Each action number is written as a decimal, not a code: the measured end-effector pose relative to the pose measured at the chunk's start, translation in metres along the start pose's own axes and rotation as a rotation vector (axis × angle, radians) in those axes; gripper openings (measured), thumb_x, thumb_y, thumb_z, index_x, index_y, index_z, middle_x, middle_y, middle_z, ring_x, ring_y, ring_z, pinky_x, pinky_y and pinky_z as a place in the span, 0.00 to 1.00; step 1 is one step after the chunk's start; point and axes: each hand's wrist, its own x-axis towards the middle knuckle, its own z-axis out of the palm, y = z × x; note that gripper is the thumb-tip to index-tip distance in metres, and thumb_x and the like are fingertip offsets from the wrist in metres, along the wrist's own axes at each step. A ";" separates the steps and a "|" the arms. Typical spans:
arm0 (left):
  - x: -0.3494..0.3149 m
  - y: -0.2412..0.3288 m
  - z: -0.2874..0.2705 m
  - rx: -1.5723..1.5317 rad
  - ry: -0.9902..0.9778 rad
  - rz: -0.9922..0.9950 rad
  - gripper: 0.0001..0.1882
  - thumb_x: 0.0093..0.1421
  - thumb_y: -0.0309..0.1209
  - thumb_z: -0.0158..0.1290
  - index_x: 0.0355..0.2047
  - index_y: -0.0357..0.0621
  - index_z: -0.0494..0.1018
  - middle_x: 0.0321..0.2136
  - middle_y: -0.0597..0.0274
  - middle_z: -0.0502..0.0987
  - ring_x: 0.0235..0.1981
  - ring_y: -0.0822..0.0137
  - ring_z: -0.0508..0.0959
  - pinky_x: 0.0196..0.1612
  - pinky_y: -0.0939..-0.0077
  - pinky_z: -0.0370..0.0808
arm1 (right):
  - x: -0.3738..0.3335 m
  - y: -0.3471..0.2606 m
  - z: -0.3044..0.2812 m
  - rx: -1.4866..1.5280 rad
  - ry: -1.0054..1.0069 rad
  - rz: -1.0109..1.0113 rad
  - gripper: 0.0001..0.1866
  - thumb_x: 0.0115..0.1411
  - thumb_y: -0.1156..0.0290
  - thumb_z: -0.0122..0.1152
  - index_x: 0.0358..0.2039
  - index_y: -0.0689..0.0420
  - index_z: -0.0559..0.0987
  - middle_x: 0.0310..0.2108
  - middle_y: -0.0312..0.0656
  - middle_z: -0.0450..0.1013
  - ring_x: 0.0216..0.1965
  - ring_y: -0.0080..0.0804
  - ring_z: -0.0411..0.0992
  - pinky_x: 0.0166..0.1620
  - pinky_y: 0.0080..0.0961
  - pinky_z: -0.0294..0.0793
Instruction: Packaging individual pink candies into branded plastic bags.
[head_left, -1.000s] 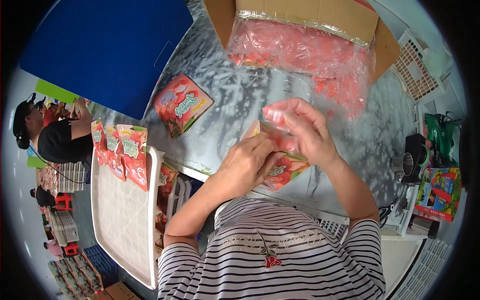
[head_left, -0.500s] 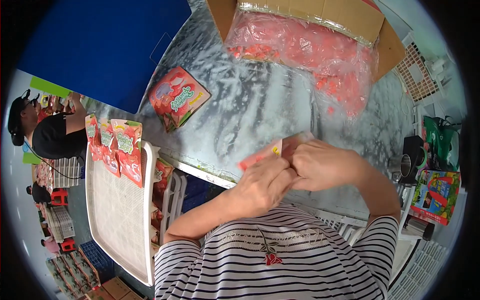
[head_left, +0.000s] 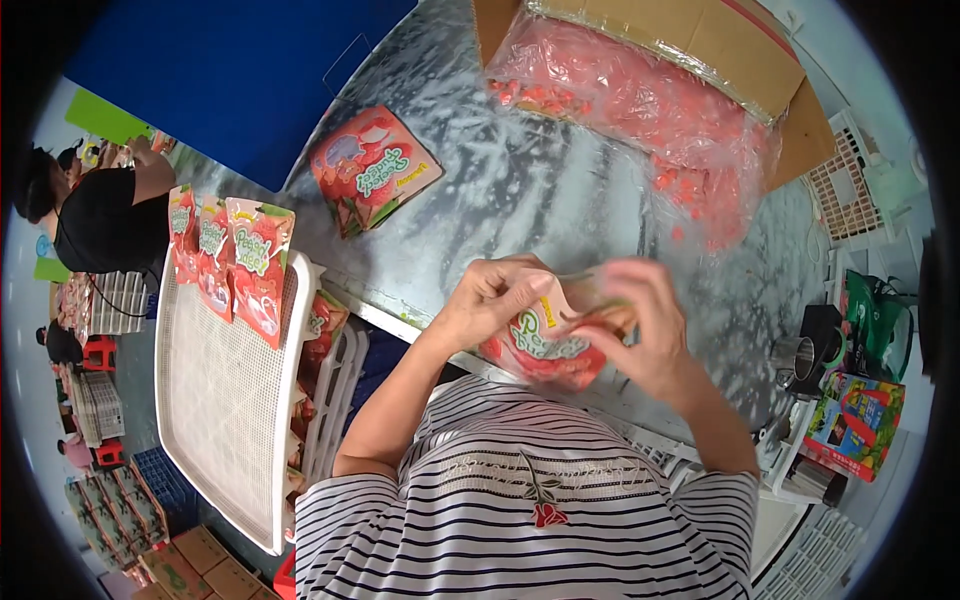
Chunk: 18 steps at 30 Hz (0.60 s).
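Observation:
My left hand (head_left: 492,305) pinches the upper edge of a pink and red stand-up pouch (head_left: 550,355), thumb on the front. The pouch hangs tilted over the table's near edge, its mouth spread apart. On its other side my right hand (head_left: 650,335) has the thumb against the pouch and curved fingers behind its rim; those fingers are smeared by motion. What lies inside the pouch is hidden. A stack of flat pouches (head_left: 372,170) of the same kind rests on the table (head_left: 480,200), up and left of my hands.
A cardboard box (head_left: 680,45) at the back spills a clear bag of small red-wrapped pieces (head_left: 640,110). To the left, filled pouches (head_left: 258,270) stand on a white mesh tray (head_left: 225,400). A blue panel (head_left: 230,80) covers the far left. Another person (head_left: 110,215) sits beyond it.
My hands, bunched together on the pouch's top before, have moved apart. The pouch has turned its printed front into view and its mouth has opened. The whole view has shifted slightly.

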 end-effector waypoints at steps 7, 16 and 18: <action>-0.013 -0.012 0.003 0.071 0.121 -0.063 0.13 0.65 0.34 0.50 0.39 0.35 0.77 0.32 0.65 0.76 0.32 0.77 0.72 0.36 0.82 0.69 | -0.034 0.039 0.023 0.638 -0.095 0.521 0.08 0.60 0.75 0.58 0.31 0.69 0.80 0.29 0.36 0.78 0.31 0.18 0.72 0.36 0.16 0.71; -0.019 -0.014 0.014 0.277 0.387 -0.078 0.14 0.64 0.35 0.51 0.34 0.34 0.77 0.22 0.65 0.73 0.23 0.76 0.70 0.27 0.80 0.68 | -0.046 0.057 0.034 0.524 -0.042 0.467 0.12 0.63 0.74 0.53 0.39 0.70 0.79 0.32 0.38 0.79 0.31 0.17 0.73 0.36 0.16 0.73; -0.019 -0.011 0.014 0.227 0.395 -0.088 0.14 0.64 0.35 0.51 0.34 0.34 0.77 0.23 0.66 0.75 0.23 0.77 0.69 0.27 0.80 0.68 | -0.043 0.059 0.033 0.516 -0.053 0.466 0.12 0.63 0.74 0.53 0.40 0.69 0.79 0.32 0.39 0.79 0.31 0.18 0.73 0.36 0.16 0.73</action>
